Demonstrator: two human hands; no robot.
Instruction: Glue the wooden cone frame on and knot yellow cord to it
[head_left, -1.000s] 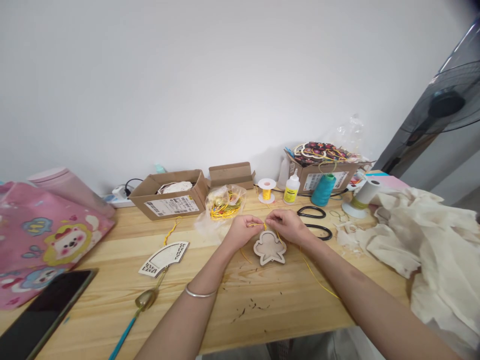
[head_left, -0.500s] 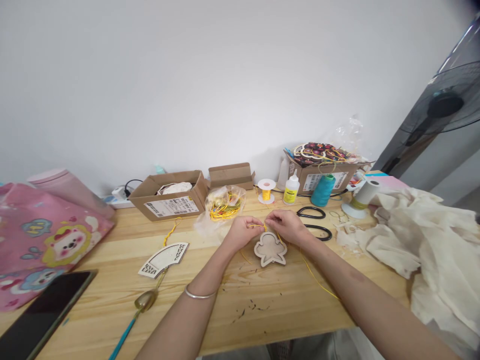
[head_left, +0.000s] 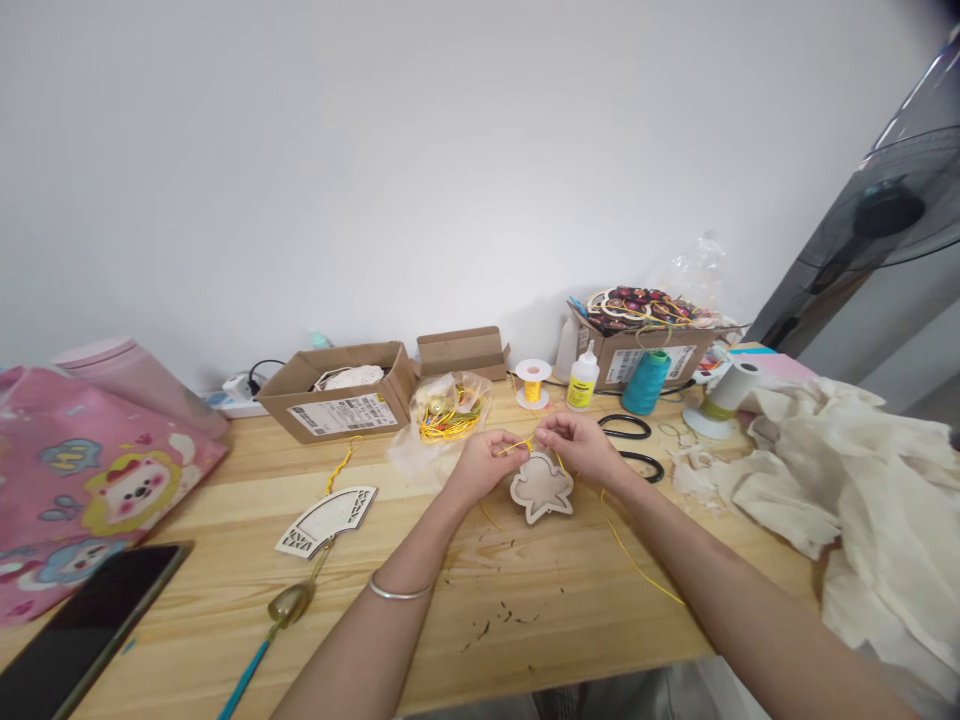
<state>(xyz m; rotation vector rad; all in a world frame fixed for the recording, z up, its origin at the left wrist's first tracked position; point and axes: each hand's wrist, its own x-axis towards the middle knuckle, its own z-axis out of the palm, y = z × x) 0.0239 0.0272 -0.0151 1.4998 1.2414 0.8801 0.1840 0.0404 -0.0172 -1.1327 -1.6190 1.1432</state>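
My left hand [head_left: 487, 463] pinches a yellow cord [head_left: 517, 446] between thumb and fingers. Close beside it, my right hand [head_left: 576, 446] is closed on the same cord, thumb and forefinger together. Just below my fingertips hangs a pale wooden flower-shaped frame [head_left: 541, 488], joined to the cord at its top. A long yellow tail of cord [head_left: 637, 568] trails over the table under my right forearm. The knot or loop between my hands is too small to make out. Beyond my right hand lie the black handles of scissors [head_left: 626, 427], their blades hidden.
A fan-shaped wooden piece [head_left: 328, 522] and a spoon with a teal handle [head_left: 291, 603] lie left. Behind stand a cardboard box [head_left: 337, 410], a bag of yellow cords [head_left: 448, 412], a cord spool [head_left: 533, 385], a glue bottle [head_left: 582, 380] and teal thread [head_left: 646, 383]. Cream cloth [head_left: 885, 500] lies right.
My hands have shifted slightly, still pinching the cord, with the right fingertips a little farther from the left. The wooden frame has tilted and risen slightly.
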